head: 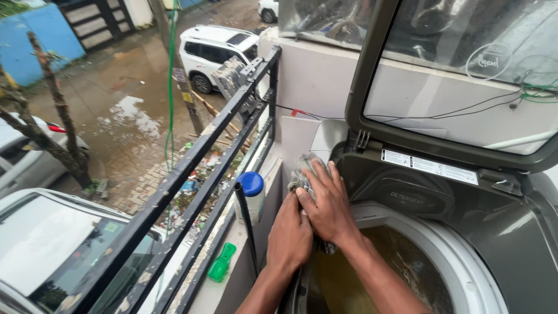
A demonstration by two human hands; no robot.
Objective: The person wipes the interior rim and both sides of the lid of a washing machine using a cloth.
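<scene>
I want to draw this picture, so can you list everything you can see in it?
washing machine: one, dark grey, right side, lid open
lid: one, clear with dark frame, raised upright
drum: one, pale rim, holds murky yellowish water
cloth: one, grey, at the machine's left rim, under the hands
bottle: one, white with blue cap, on the ledge
railing: one, black metal, left of the ledge
green object: one, small, on the ledge
cars: several, white, on the wet street below
left hand: one, pressing at the cloth
right hand: one, gripping the cloth
</scene>
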